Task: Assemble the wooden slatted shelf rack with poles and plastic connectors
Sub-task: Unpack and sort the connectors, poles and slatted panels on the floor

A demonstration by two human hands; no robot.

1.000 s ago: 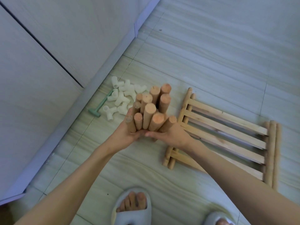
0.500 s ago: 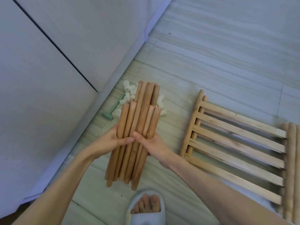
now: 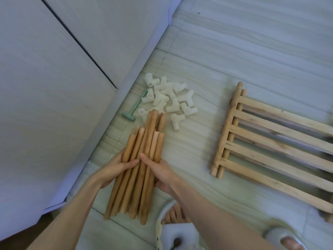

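Both my left hand (image 3: 115, 168) and right hand (image 3: 160, 171) are wrapped around the bundle of wooden poles (image 3: 138, 165), thumbs on top; white plastic connectors (image 3: 169, 98) sit just past its far end.

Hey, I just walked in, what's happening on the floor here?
A person is holding a bundle of wooden poles in both hands, the left hand and right hand gripping it from either side, low over the tiled floor. Beyond the poles lie a pile of white plastic connectors and a small green mallet. Stacked slatted shelf panels lie to the right. Nothing is joined yet.
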